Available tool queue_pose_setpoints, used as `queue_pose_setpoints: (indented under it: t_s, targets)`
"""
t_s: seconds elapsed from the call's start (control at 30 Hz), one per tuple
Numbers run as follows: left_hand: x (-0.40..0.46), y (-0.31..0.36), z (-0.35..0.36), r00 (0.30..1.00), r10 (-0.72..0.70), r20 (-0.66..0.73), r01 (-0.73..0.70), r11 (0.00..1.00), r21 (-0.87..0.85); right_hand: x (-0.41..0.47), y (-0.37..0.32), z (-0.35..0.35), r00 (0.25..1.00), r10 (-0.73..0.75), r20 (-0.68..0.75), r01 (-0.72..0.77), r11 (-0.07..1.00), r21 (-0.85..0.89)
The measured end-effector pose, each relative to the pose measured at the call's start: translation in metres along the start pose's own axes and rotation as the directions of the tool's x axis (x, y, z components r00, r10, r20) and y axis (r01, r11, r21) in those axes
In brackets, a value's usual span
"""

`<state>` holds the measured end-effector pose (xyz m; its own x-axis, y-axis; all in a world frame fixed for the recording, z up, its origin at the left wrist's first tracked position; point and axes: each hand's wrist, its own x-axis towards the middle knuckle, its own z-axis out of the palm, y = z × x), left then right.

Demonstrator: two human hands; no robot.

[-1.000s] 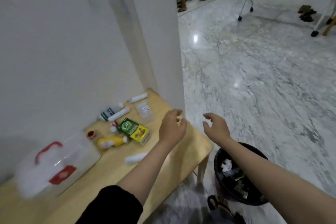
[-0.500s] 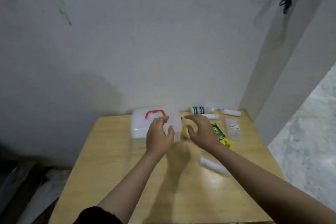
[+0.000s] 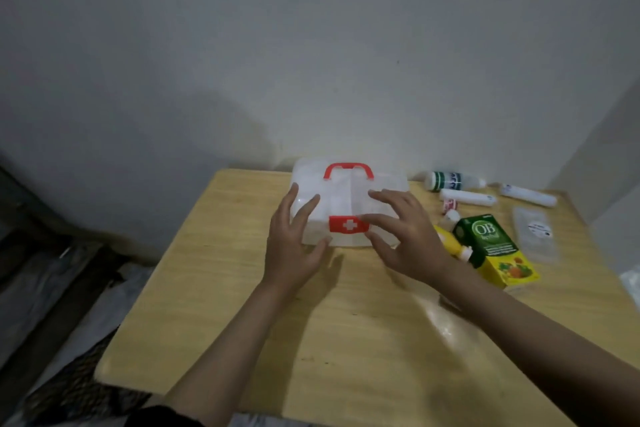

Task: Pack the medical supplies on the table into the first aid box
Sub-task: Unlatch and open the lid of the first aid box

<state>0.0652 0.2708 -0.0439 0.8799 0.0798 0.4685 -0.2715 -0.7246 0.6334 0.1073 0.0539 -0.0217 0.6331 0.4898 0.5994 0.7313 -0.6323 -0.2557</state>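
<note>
Translucent white plastic forms the first aid box, which sits closed at the back of the wooden counter, close to the wall. It has a red carry handle on top and a red latch with a white cross on the front. The left hand is spread wide with its fingers against the box's left front corner; the right hand is also spread wide, fingertips over the latch and lid, gripping nothing.

To the right lie the supplies: a green and yellow carton printed "OB", a yellow bottle touching it, a white bottle with a green label whose lettering is too blurred to read, two white tubes, and a clear sachet.

Compared with half a second ago, the right hand has moved from over the supplies onto the box front.
</note>
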Motion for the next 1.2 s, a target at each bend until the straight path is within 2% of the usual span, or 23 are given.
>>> queue_pose_setpoints:
  t_s: [0.17, 0.27, 0.47, 0.7, 0.83, 0.97, 1.07, 1.2]
  targets:
    - [0.000, -0.015, 0.017, 0.992, 0.074, -0.106, -0.069, 0.996, 0.050, -0.006, 0.015, 0.017, 0.993, -0.104, -0.049, 0.099, 0.990, -0.101]
    - [0.003, -0.022, 0.024, 0.980, 0.141, -0.144, -0.131, 0.989, 0.072, -0.005, 0.021, 0.024, 0.990, -0.125, -0.064, 0.113, 0.979, -0.169]
    - [0.002, -0.025, 0.026, 0.967, 0.188, -0.171, -0.184, 0.982, 0.036, -0.007, 0.016, 0.025, 0.982, -0.136, -0.128, 0.111, 0.976, -0.186]
    - [-0.006, -0.017, 0.020, 0.973, 0.150, -0.178, -0.147, 0.989, 0.032, -0.005, -0.008, 0.016, 0.957, -0.009, -0.289, 0.015, 1.000, 0.018]
    - [-0.012, -0.016, 0.016, 0.971, 0.164, -0.174, -0.161, 0.986, 0.032, -0.004, -0.009, 0.019, 0.946, 0.013, -0.323, -0.003, 0.999, 0.033]
    - [-0.013, -0.015, 0.014, 0.970, 0.175, -0.169, -0.172, 0.985, 0.032, -0.004, -0.002, 0.022, 0.948, 0.003, -0.318, 0.005, 1.000, 0.023]
    - [-0.015, -0.012, 0.016, 0.977, 0.129, -0.172, -0.129, 0.992, 0.014, -0.006, 0.000, 0.022, 0.955, -0.018, -0.296, 0.010, 1.000, -0.027]
    - [-0.014, -0.008, 0.022, 0.983, 0.072, -0.170, -0.071, 0.997, 0.012, -0.013, 0.001, 0.024, 0.970, 0.055, -0.235, -0.065, 0.997, -0.036]
